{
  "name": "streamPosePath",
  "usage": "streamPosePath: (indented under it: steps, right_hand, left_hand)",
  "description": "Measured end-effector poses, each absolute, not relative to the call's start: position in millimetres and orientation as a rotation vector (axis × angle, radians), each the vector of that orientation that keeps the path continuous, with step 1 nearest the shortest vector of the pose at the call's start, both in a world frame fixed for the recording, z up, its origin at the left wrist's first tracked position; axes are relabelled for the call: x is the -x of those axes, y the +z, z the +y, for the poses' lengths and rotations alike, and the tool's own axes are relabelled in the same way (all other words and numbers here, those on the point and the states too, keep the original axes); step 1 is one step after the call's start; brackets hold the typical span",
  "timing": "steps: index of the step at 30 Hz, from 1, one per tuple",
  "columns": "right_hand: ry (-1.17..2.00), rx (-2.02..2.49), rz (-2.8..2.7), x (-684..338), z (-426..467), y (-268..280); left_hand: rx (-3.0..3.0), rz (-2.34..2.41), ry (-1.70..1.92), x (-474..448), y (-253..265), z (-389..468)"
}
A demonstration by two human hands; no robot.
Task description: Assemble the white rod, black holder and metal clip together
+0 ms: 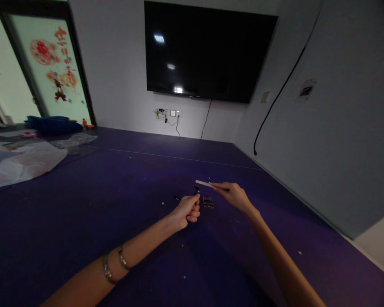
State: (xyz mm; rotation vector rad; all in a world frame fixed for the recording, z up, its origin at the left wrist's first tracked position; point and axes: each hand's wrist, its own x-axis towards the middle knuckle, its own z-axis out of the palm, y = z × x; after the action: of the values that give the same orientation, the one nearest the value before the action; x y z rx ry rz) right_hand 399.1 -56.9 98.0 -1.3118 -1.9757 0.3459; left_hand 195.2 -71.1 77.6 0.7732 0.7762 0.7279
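Observation:
My left hand [188, 211] is closed in a fist around the dark handle of what looks like a razor [196, 188], its small head pointing up. Between the fingertips of my right hand [233, 194] is a thin, flat white stick [204, 183]. The stick's far end is just above the razor's head; whether they touch I cannot tell. Below and between the hands, a small clear case with dark pieces in it [208, 202] lies on the purple surface [131, 238]. A small dark item [178, 198] lies left of my left hand, partly unclear.
White plastic sheeting [32, 162] and a dark blue cloth-like bundle [56, 124] lie at the far left, near a small orange object [87, 124]. A television [208, 51] hangs on the wall ahead. A black cable [280, 91] runs down the right wall. Small white bits dot the surface.

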Motion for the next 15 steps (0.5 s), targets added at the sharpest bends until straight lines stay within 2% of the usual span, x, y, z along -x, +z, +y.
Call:
streamPosePath:
  steps: [7, 15]
  right_hand:
    - [0.644, 1.164, -1.967, -406, -61, 105]
    - [0.684, 1.239, -1.907, -419, -61, 104]
  left_hand:
    - [-0.834, 0.745, 0.714, -195, 84, -75]
    - [-0.848, 0.72, 0.688, -194, 86, -78]
